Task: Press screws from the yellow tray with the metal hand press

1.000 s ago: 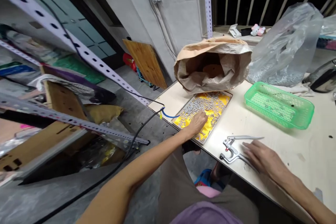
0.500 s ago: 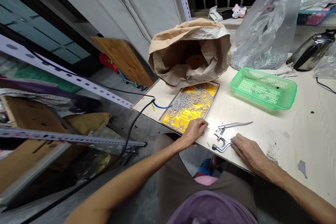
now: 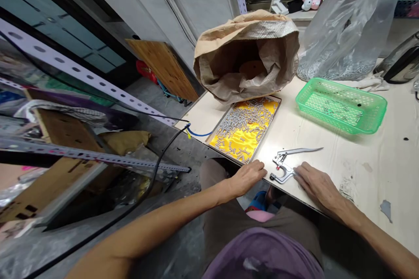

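My left hand (image 3: 247, 178) is at the table's front edge, its fingers curled together and pointing right. Whatever its fingertips may hold is hidden. Just right of it lie metal hand pliers (image 3: 284, 173) with a C-shaped jaw, a spring and a red tip; the upper handle stands away from the body. My right hand (image 3: 316, 183) is over the lower handle, fingers bent around its end. Beyond my left hand sits a shallow tray (image 3: 258, 150) with a yellow lining and many small metal pieces (image 3: 240, 117) scattered over it.
An open brown paper sack (image 3: 225, 87) stands behind the tray. A green plastic basket (image 3: 353, 128) holds a few metal pieces. Farther back are a clear plastic bag (image 3: 353, 39) of metal pieces and a kettle (image 3: 404, 61). A black cable (image 3: 157, 170) hangs at the table's left edge.
My left hand has shifted slightly right along the edge, over where a small metal piece lay; that piece no longer shows. My right hand stays at the pliers. The view has turned slightly left.
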The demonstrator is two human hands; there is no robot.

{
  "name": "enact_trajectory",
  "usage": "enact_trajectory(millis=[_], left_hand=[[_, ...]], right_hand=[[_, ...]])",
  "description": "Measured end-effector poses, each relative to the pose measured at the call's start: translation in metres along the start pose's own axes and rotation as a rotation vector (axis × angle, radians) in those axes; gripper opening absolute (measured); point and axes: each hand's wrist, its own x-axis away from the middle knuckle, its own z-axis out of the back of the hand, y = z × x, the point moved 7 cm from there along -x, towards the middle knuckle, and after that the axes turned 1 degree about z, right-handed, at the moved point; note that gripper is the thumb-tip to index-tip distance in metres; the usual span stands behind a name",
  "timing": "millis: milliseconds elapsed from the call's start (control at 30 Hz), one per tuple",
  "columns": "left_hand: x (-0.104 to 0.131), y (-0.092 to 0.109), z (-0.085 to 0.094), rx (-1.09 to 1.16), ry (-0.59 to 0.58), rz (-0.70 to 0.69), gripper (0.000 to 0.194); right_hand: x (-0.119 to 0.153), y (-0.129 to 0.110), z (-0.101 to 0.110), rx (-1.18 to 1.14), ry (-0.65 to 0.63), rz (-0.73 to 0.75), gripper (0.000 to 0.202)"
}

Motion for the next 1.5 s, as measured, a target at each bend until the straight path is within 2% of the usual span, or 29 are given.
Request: enact_trajectory(millis=[100, 167, 267, 367, 467, 633, 867, 1100, 1333, 1500], left_hand=[[-0.005, 0.004, -0.002, -0.054, -0.037, -0.017, 0.019], [-0.009, 0.002, 0.004, 0.072, 0.01, 0.05, 0.017], [-0.013, -0.012, 0.008, 0.543, 0.102, 0.323, 0.013], [-0.013, -0.014, -0.007, 1.081, 0.048, 0.614, 0.011], [-0.016, -0.005, -0.015, 1.329, 0.025, 0.734, 0.009], [-0.018, -0.001, -0.021, 1.332, 0.0, 0.786, 0.013], [-0.025, -0.001, -0.018, 1.183, -0.135, 0.764, 0.014], [-0.028, -0.001, -0.019, 1.229, -0.276, 0.802, 0.022], [-0.028, 0.0, -0.026, 1.226, -0.231, 0.802, 0.015], [-0.026, 0.0, -0.029, 1.242, -0.202, 0.829, 0.016]], right_hand=[[0.0, -0.002, 0.006, 0.07, -0.045, -0.011, 0.027], [0.001, -0.003, 0.009, 0.103, -0.078, -0.008, 0.024], [0.004, -0.007, 0.014, 0.135, -0.09, 0.03, 0.018], [0.008, -0.011, 0.017, 0.174, -0.033, 0.082, 0.015], [0.012, -0.014, 0.017, 0.22, 0.046, 0.125, 0.016], [0.013, -0.015, 0.014, 0.224, 0.073, 0.142, 0.016], [0.009, -0.01, 0.01, 0.151, -0.118, 0.05, 0.019], [0.004, -0.008, 0.011, 0.095, -0.181, -0.016, 0.017], [0.003, -0.002, 0.006, 0.111, -0.18, -0.083, 0.015], [0.004, -0.004, 0.002, 0.128, -0.175, -0.076, 0.018]])
